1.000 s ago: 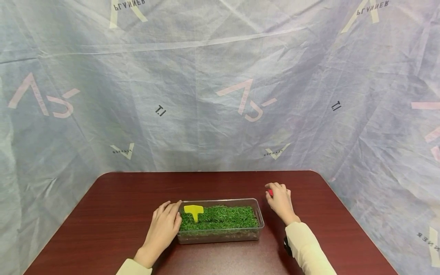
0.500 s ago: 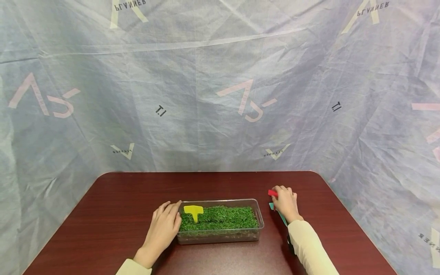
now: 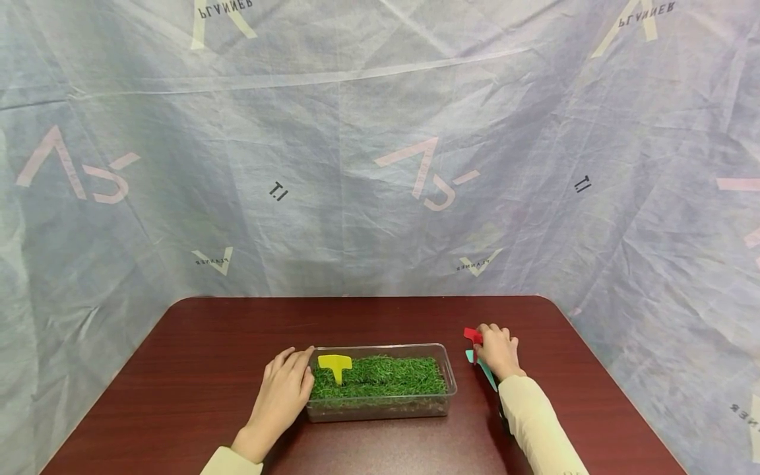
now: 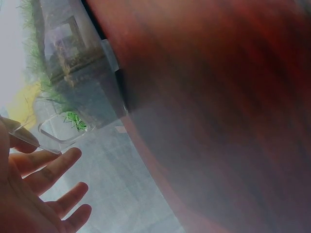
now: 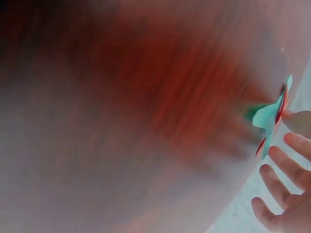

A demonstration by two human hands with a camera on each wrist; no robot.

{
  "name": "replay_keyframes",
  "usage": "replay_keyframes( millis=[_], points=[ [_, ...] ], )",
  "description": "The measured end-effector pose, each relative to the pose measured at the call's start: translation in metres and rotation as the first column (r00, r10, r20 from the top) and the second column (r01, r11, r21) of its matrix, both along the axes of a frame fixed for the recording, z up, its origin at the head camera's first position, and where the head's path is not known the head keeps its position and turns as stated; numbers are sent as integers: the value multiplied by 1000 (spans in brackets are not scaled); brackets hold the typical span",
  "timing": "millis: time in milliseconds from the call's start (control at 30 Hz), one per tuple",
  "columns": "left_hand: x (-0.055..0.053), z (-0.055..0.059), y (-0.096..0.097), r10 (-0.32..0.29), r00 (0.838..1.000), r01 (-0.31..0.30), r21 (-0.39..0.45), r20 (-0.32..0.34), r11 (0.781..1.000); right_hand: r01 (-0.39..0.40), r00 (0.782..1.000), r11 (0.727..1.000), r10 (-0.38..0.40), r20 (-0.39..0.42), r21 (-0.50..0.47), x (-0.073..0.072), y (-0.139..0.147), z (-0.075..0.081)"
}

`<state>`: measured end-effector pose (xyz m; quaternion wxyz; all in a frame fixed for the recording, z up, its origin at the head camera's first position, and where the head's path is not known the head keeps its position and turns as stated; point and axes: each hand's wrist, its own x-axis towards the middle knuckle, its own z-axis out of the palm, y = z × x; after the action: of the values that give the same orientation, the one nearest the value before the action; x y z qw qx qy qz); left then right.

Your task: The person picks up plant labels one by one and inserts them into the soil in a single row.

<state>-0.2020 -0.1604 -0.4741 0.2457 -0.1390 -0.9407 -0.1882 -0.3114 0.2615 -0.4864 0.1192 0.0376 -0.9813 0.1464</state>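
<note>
My left hand [image 3: 282, 389] rests at the left end of a clear plastic tray [image 3: 380, 410], fingers extended along its rim. In the left wrist view, the fingers [image 4: 53, 174] are spread beside the clear rim. Green artificial grass [image 3: 392, 375] fills the tray, and a yellow T-shaped plant label [image 3: 336, 363] stands upright in it. Right of the tray, my right hand [image 3: 499, 351] pinches one end of the head of a red plant label [image 3: 472, 334]. A teal plant label [image 3: 488, 376] lies just below, partly beneath the red stem; in the right wrist view the teal label [image 5: 268, 116] overlaps the red one.
A dark red wooden table [image 3: 368, 320] with rounded far corners carries everything. Grey printed cloth [image 3: 344, 218] hangs behind it and along both sides.
My right hand has shifted right, uncovering more of the red label and bringing the teal label into sight. The left hand, tray and yellow label have stayed put.
</note>
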Motion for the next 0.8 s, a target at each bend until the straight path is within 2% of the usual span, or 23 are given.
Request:
replay_keyframes(
  millis=[600, 800],
  points=[
    [0, 0, 1, -3, 1000, 3, 5, -21, 1000, 10, 996, 999, -7, 91, -36, -2, 3, 3],
    [0, 0, 1, -6, 999, 7, 5, -49, 1000, 15, 991, 999, -9, 130, -40, -2, 3, 4]
  ],
)
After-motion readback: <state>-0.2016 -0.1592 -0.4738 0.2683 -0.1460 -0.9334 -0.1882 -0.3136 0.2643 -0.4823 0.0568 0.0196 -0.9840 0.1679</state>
